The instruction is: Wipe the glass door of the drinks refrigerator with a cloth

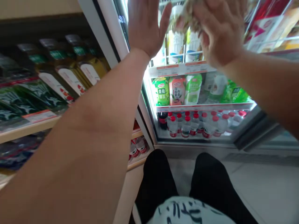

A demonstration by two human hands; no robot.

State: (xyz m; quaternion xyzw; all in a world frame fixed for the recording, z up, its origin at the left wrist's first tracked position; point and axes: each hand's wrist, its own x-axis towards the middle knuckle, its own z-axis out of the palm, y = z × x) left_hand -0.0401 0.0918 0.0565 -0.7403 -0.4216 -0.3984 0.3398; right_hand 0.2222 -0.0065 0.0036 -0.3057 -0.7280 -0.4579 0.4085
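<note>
My left hand (146, 28) is raised at the left edge of the lit drinks fridge, its thumb apart and the other fingers cut off by the top of the picture. Whether it touches the fridge frame (121, 28) is unclear. My right hand (224, 34) is closed around a crumpled, light-brown cloth (189, 17), blurred by motion. The cloth is in front of white-and-yellow bottles (176, 43) on the upper wire-fronted shelf. Under my hands runs a shelf edge with price labels (171, 70).
Green and pink drink bottles (177, 90) stand on the middle shelf, with small red-capped bottles (186, 126) below. A dark grey door edge (257, 127) crosses the lower right. At left, a wooden shelf (30, 128) carries oil-coloured bottles (67, 74). My knees (161, 171) are close to the fridge base.
</note>
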